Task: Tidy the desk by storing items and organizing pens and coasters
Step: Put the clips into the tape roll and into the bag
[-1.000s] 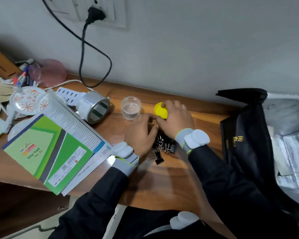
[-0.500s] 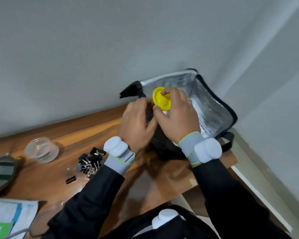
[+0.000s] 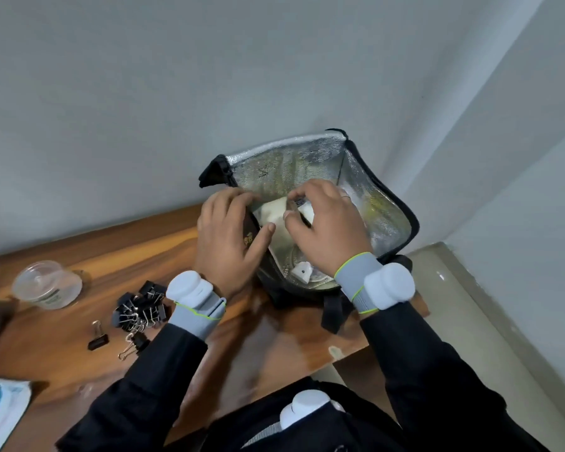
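A little clear tub (image 3: 46, 285) is sitting on the wooden desk (image 3: 62, 353). A heap of black clips (image 3: 141, 309) is lying near it, likely waiting to be put away. The left hand (image 3: 229, 243) is gripping the near side of the bag (image 3: 388, 203), with fingers curled over the edge and thumb pressing the wall. I think this is so the mouth is not flopping shut. The right hand (image 3: 327, 230) is reaching inside the bag. Its fingertips (image 3: 302, 194) and thumb are pinching a small white thing (image 3: 307, 213), probably to tuck it down among the other white bits there.
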Demonstrator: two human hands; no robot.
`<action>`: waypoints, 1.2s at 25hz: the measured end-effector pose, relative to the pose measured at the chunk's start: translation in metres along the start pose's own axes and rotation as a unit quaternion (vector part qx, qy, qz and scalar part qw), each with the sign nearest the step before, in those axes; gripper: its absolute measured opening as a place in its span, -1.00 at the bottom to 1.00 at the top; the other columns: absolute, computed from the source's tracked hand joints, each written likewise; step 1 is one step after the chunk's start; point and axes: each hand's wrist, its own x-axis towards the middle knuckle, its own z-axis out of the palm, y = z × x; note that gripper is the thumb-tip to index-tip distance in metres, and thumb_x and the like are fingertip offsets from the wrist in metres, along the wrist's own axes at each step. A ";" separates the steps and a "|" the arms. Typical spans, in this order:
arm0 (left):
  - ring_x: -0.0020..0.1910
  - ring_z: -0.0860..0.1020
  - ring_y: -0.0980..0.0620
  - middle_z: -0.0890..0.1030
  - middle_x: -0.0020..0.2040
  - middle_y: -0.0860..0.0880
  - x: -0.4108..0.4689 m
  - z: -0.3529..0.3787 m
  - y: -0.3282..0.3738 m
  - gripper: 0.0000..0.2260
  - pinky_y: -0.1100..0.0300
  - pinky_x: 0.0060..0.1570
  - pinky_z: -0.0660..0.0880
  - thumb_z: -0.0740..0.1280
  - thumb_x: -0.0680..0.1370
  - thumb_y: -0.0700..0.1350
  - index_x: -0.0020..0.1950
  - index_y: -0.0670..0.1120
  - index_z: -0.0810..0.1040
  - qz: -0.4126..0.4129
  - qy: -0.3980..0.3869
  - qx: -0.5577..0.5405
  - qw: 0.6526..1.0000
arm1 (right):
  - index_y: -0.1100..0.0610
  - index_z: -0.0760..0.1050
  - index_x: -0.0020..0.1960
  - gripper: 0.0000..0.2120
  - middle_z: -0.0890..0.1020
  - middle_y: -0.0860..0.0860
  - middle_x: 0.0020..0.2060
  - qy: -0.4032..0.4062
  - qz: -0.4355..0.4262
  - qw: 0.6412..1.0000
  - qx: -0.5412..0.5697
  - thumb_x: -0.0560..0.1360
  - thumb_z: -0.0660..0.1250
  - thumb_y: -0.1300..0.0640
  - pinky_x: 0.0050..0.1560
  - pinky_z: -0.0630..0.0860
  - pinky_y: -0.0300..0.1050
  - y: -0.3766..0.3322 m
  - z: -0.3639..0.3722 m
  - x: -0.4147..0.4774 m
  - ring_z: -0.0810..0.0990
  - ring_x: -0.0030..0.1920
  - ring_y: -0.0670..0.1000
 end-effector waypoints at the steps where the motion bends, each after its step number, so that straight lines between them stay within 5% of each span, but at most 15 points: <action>1: 0.27 0.43 -0.14 0.50 0.23 -0.09 -0.005 -0.004 -0.004 -0.61 -0.09 0.28 0.34 0.30 0.55 0.08 0.27 -0.13 0.51 -0.013 0.001 0.010 1.000 | 0.02 0.53 0.12 -0.76 0.53 -0.02 0.15 -0.016 -0.024 1.000 0.001 0.48 0.33 0.01 0.28 0.33 0.01 -0.008 0.005 0.004 0.46 0.21 0.09; 8: 0.23 0.46 -0.15 0.52 0.23 -0.10 -0.053 -0.051 -0.037 -0.58 -0.10 0.24 0.38 0.20 0.52 -0.01 0.32 -0.16 0.46 -0.138 0.039 0.031 0.989 | -0.03 0.54 0.08 -0.78 0.57 -0.07 0.09 -0.125 -0.188 0.974 -0.003 0.47 0.29 -0.03 0.46 0.12 0.05 -0.089 0.063 0.012 0.45 0.23 0.05; 13: 0.19 0.47 -0.11 0.54 0.19 -0.07 -0.108 -0.095 -0.073 -0.58 -0.04 0.19 0.39 0.25 0.52 0.01 0.34 -0.11 0.45 -0.252 0.074 0.087 0.961 | -0.03 0.54 0.08 -0.80 0.56 -0.06 0.11 -0.225 -0.245 0.942 0.038 0.47 0.30 -0.01 0.35 0.26 -0.03 -0.137 0.113 -0.010 0.44 0.22 0.08; 23: 0.28 0.43 -0.19 0.41 0.34 -0.17 -0.139 -0.131 -0.177 -0.22 0.02 0.19 0.40 0.49 0.35 -0.02 0.50 -0.06 0.26 -0.400 0.102 0.138 0.900 | -0.03 0.44 0.23 -0.67 0.46 -0.03 0.22 -0.319 -0.191 0.928 -0.032 0.49 0.27 -0.06 0.23 0.34 -0.01 -0.150 0.180 -0.033 0.39 0.24 0.13; 27: 0.34 0.40 -0.30 0.21 0.50 -0.16 -0.122 -0.129 -0.224 -0.07 -0.13 0.20 0.48 0.50 0.37 0.13 0.58 0.15 0.01 -0.393 -0.014 0.136 0.909 | -0.04 0.37 0.32 -0.55 0.39 -0.01 0.29 -0.320 -0.136 0.934 -0.083 0.46 0.31 -0.08 0.28 0.34 0.00 -0.132 0.183 -0.044 0.36 0.30 0.15; 30: 0.25 0.48 -0.26 0.37 0.38 -0.15 -0.117 -0.133 -0.243 -0.18 -0.11 0.15 0.51 0.42 0.43 0.20 0.55 0.24 0.00 -0.362 -0.088 0.157 0.914 | -0.07 0.28 0.41 -0.44 0.31 -0.02 0.36 -0.344 -0.105 0.929 -0.088 0.45 0.30 -0.10 0.33 0.33 0.03 -0.122 0.184 -0.051 0.29 0.37 0.14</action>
